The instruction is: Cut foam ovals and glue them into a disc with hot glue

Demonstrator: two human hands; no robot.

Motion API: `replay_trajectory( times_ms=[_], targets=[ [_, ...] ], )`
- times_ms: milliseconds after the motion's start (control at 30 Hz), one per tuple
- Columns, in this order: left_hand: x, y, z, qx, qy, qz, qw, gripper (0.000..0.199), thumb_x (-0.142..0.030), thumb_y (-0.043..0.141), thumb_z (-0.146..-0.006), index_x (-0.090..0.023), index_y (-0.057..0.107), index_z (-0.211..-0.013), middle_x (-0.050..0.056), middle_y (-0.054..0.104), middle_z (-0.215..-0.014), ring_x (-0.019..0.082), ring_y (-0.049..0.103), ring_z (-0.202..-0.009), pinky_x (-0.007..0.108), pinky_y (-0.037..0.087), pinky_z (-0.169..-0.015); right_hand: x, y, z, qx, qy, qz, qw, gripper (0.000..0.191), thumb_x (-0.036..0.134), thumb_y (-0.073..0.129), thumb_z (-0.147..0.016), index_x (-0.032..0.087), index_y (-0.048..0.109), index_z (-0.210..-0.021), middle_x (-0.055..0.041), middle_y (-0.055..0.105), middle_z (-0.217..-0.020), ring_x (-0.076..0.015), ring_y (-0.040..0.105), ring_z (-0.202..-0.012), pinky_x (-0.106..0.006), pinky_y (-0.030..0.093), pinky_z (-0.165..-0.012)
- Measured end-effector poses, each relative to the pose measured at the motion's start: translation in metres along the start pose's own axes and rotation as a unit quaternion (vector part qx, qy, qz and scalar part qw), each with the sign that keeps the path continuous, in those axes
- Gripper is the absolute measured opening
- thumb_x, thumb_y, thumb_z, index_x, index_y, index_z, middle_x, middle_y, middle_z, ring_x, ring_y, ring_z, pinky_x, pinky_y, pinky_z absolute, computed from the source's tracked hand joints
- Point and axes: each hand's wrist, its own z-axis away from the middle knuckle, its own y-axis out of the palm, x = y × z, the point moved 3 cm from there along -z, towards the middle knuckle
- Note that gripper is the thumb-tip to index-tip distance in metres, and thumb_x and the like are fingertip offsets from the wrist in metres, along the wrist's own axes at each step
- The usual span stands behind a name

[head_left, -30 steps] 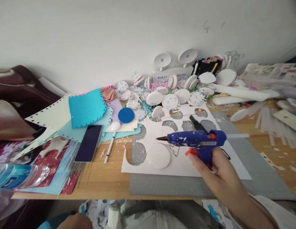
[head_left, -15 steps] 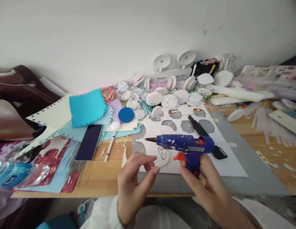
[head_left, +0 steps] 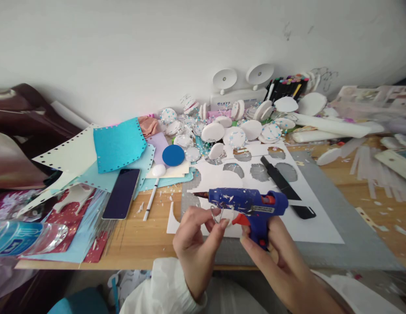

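My right hand (head_left: pixel 281 257) grips the handle of a blue glue gun (head_left: pixel 245 199), thumb near its orange trigger (head_left: pixel 241 219). The dark nozzle (head_left: pixel 201 195) points left, above the mat. Under the barrel hangs the gun's thin wire stand (head_left: pixel 216 214), and my left hand (head_left: pixel 199 244) pinches it between thumb and index finger. Behind my left fingertips lies a white disc, mostly covered. Beneath the gun is a white sheet (head_left: pixel 315 229) with round cut-outs.
A black utility knife (head_left: pixel 281 181) lies on the sheet, over a grey cutting mat (head_left: pixel 346 209). White discs (head_left: pixel 213 132) pile up along the wall. To the left are a phone (head_left: pixel 121 194), a white pen (head_left: pixel 151 203), a blue disc (head_left: pixel 173 155), felt sheets (head_left: pixel 119 144) and a bottle (head_left: pixel 29 237).
My left hand has moved right and closed on the wire stand. The glue gun has shifted slightly left in my right hand. The view has turned a little.
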Motion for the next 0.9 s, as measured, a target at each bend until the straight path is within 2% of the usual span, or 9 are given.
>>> replay_trajectory(
  times_ms=[100,200,367,533,667,767,900],
  targets=[
    [-0.001,-0.001,-0.001,0.006,0.019,-0.015,1.000,0.015,-0.007,0.070,-0.079,-0.021,0.066,-0.083,-0.004,0.063,-0.075,0.009,0.055,-0.070,0.023,0.045,-0.066,0.002,0.002,0.000,-0.006,0.000,-0.008,1.000,0.035,0.043,0.057,-0.089,0.026,0.052,-0.119,-0.0084,0.062,-0.116,-0.0263,0.056,-0.112,-0.036,0.048,-0.096],
    [-0.002,-0.003,-0.001,0.021,0.026,-0.017,0.999,0.015,-0.005,0.069,-0.079,-0.020,0.065,-0.080,-0.004,0.064,-0.073,0.010,0.056,-0.071,0.023,0.045,-0.067,-0.002,0.000,-0.002,0.000,-0.027,0.006,1.000,0.032,0.041,0.057,-0.089,0.026,0.053,-0.118,-0.0073,0.064,-0.110,-0.0254,0.057,-0.111,-0.033,0.050,-0.090],
    [-0.002,-0.005,0.003,0.071,0.002,0.011,0.997,0.017,-0.006,0.068,-0.079,-0.021,0.069,-0.086,-0.002,0.065,-0.074,0.011,0.057,-0.070,0.023,0.046,-0.065,-0.005,-0.004,-0.007,0.017,-0.069,0.032,0.997,0.027,0.036,0.057,-0.090,0.028,0.054,-0.115,-0.0052,0.066,-0.104,-0.0224,0.062,-0.102,-0.026,0.054,-0.075],
    [-0.001,-0.010,0.010,0.114,-0.022,0.022,0.993,0.014,-0.010,0.069,-0.081,-0.022,0.070,-0.088,-0.002,0.063,-0.071,0.011,0.056,-0.067,0.023,0.045,-0.063,0.002,-0.008,-0.010,-0.016,-0.086,0.024,0.996,0.022,0.037,0.057,-0.090,0.026,0.056,-0.109,-0.0037,0.065,-0.097,-0.0200,0.063,-0.095,-0.024,0.054,-0.076],
    [0.003,-0.024,0.015,0.150,-0.055,-0.018,0.987,0.008,-0.013,0.067,-0.083,-0.021,0.068,-0.082,-0.002,0.061,-0.069,0.011,0.055,-0.067,0.023,0.043,-0.063,0.007,-0.013,-0.016,-0.034,-0.092,0.008,0.995,0.022,0.037,0.058,-0.089,0.026,0.057,-0.109,-0.0025,0.064,-0.095,-0.0176,0.061,-0.086,-0.024,0.052,-0.076],
    [0.008,-0.038,0.017,0.165,-0.071,-0.046,0.983,0.008,-0.014,0.066,-0.084,-0.021,0.067,-0.079,-0.002,0.061,-0.069,0.011,0.055,-0.067,0.022,0.043,-0.064,0.004,-0.021,-0.023,-0.064,-0.095,-0.009,0.993,0.019,0.038,0.060,-0.088,0.027,0.058,-0.103,-0.0001,0.061,-0.085,-0.0160,0.058,-0.078,-0.024,0.051,-0.072],
    [0.014,-0.057,0.013,0.127,-0.105,-0.061,0.984,0.008,-0.016,0.063,-0.086,-0.022,0.065,-0.080,-0.002,0.060,-0.072,0.011,0.055,-0.069,0.021,0.043,-0.066,-0.001,-0.037,-0.034,-0.111,-0.070,-0.063,0.989,0.016,0.038,0.065,-0.085,0.027,0.057,-0.094,0.0017,0.060,-0.082,-0.0151,0.057,-0.073,-0.026,0.048,-0.067]
  ],
)
